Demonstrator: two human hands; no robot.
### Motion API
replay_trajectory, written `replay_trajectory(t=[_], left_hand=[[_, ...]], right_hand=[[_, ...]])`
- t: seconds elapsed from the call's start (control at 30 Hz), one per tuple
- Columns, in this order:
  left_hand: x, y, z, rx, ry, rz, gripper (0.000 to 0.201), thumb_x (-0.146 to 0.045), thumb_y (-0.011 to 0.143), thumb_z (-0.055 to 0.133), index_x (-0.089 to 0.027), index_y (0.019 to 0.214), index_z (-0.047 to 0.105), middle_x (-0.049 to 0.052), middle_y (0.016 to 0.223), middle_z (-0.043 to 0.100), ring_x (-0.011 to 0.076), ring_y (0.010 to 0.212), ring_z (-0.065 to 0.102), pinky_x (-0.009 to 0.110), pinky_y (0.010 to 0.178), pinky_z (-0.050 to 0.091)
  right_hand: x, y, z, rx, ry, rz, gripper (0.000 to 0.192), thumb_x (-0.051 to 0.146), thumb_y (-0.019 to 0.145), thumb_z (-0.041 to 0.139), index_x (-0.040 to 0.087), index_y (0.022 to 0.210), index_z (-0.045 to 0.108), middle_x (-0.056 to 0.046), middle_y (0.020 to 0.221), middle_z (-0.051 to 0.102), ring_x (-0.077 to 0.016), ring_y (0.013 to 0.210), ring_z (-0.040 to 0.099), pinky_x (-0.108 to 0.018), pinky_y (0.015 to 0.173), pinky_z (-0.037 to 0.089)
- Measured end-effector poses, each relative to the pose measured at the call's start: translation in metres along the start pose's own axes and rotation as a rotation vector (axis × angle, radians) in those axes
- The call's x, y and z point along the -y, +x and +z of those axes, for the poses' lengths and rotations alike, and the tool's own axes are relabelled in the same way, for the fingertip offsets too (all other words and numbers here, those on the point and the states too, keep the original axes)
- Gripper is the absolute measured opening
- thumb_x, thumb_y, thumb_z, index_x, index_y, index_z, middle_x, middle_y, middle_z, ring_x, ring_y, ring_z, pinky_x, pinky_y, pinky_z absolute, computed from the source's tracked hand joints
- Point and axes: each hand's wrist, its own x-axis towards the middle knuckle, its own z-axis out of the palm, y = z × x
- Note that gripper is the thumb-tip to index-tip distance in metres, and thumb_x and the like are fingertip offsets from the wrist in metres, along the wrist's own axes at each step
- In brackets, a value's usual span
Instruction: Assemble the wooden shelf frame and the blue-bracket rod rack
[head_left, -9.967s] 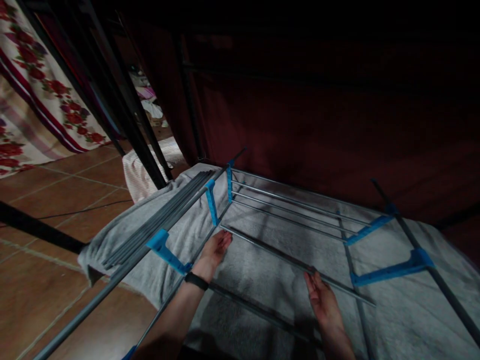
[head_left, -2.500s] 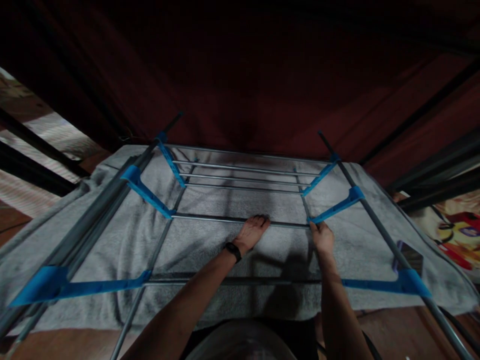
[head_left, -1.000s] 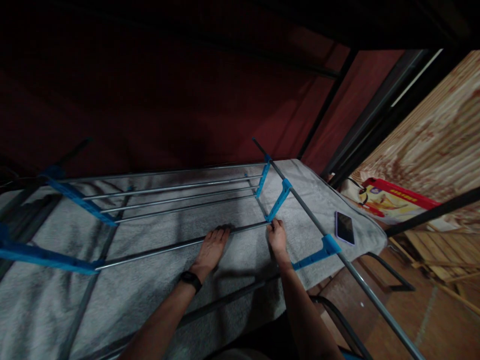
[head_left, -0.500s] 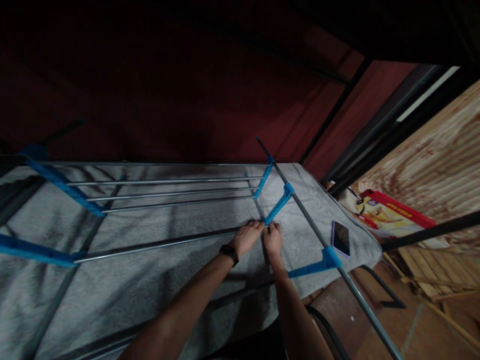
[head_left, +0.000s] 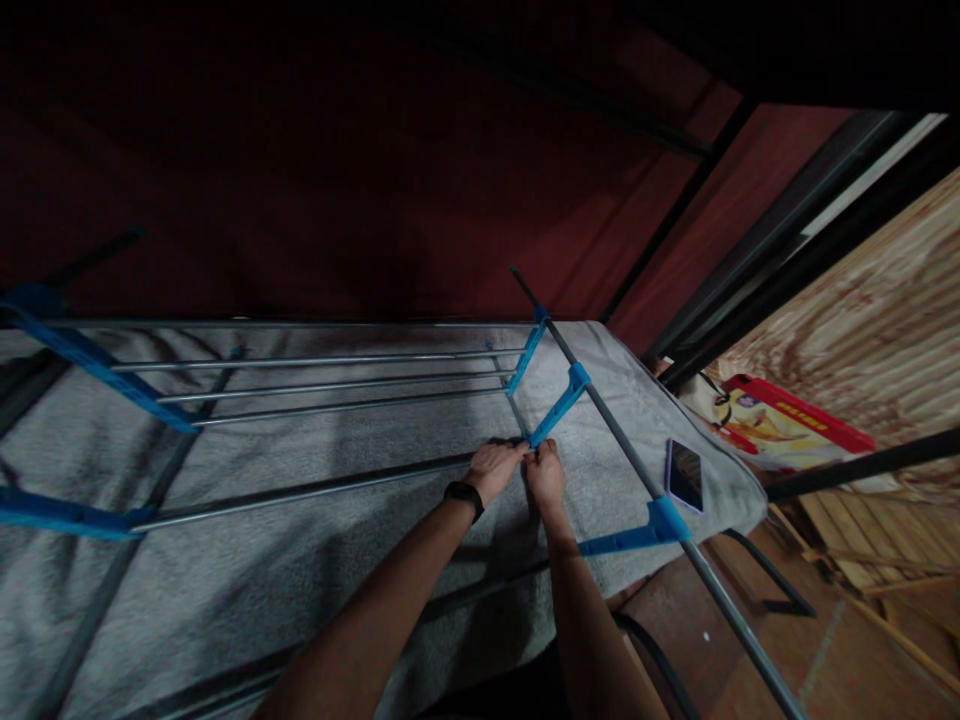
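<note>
We are pinching the metal rod (head_left: 315, 487) into the blue bracket (head_left: 556, 405) with left hand (head_left: 495, 468) and right hand (head_left: 545, 474); the left has slid along since.

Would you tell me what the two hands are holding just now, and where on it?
Both the left hand and right hand close on the right end of a metal rod, where it meets the blue bracket.
</note>
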Motion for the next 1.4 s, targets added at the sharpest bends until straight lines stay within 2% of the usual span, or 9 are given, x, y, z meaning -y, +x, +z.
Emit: replay_trajectory(t=[0.17,0.43,0.93,1.17,1.4], left_hand=[[0.002,0.000,-0.004,0.029,-0.037,-0.020,0.037,-0.032,0.101,0.040,-0.029,0.134,0.058,0.009,0.107,0.076,0.0266,0.098,0.071,0.035,0.083,0.051],[0.009,0.005,-0.005,0.024,-0.129,-0.054,0.038,-0.031,0.099,0.043,-0.030,0.133,0.062,0.007,0.116,0.075,0.0259,0.103,0.070,0.034,0.087,0.050],[0.016,0.011,0.003,0.022,-0.216,-0.108,0.040,-0.033,0.099,0.047,-0.031,0.136,0.062,0.005,0.131,0.069,0.0246,0.117,0.065,0.035,0.098,0.048],[0.019,0.014,0.003,0.026,-0.273,-0.101,0.037,-0.035,0.098,0.048,-0.032,0.131,0.065,0.003,0.129,0.071,0.0231,0.116,0.064,0.034,0.099,0.047],[0.023,0.017,0.001,0.020,-0.311,-0.034,0.037,-0.033,0.098,0.045,-0.029,0.127,0.068,0.002,0.129,0.070,0.0207,0.118,0.063,0.031,0.100,0.047]], right_hand=[[0.001,0.000,-0.002,-0.004,0.033,0.004,0.032,0.014,0.087,0.045,0.015,0.114,0.063,-0.012,0.116,0.063,-0.0202,0.098,0.061,-0.027,0.082,0.045],[0.000,0.001,0.000,-0.034,0.047,-0.020,0.028,0.017,0.089,0.046,0.014,0.110,0.065,-0.014,0.114,0.063,-0.0219,0.094,0.061,-0.030,0.083,0.045],[-0.002,-0.001,0.001,-0.039,0.028,-0.028,0.024,0.021,0.094,0.048,0.015,0.110,0.064,-0.013,0.115,0.063,-0.0202,0.093,0.061,-0.029,0.081,0.044],[-0.003,-0.001,0.001,-0.036,0.009,-0.033,0.025,0.023,0.095,0.047,0.014,0.109,0.065,-0.013,0.115,0.063,-0.0208,0.093,0.061,-0.029,0.080,0.044],[-0.003,0.000,0.001,-0.037,0.013,-0.032,0.024,0.023,0.095,0.048,0.014,0.109,0.066,-0.012,0.112,0.064,-0.0202,0.094,0.061,-0.028,0.080,0.044]])
